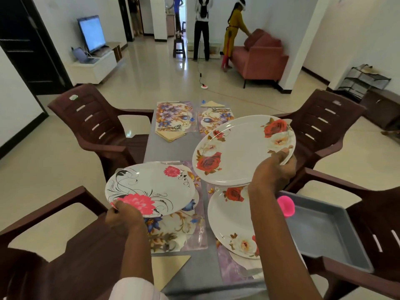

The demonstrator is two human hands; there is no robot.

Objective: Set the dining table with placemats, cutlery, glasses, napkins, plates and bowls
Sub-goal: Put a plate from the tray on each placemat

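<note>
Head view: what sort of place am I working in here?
Most likely the open living and dining room of a home. A small table is laid with floral placemats and ringed by brown plastic chairs. Beyond it are a TV on a white stand and a pink sofa.

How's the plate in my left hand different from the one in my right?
The pink-flower plate in the left hand has black swirls; the rose plate in the right hand has red and cream roses. The pink-flower plate is nearer the body than the rose plate. A second rim shows under the rose plate, none under the pink-flower plate. Both are white, round, gripped at the rim.
</note>
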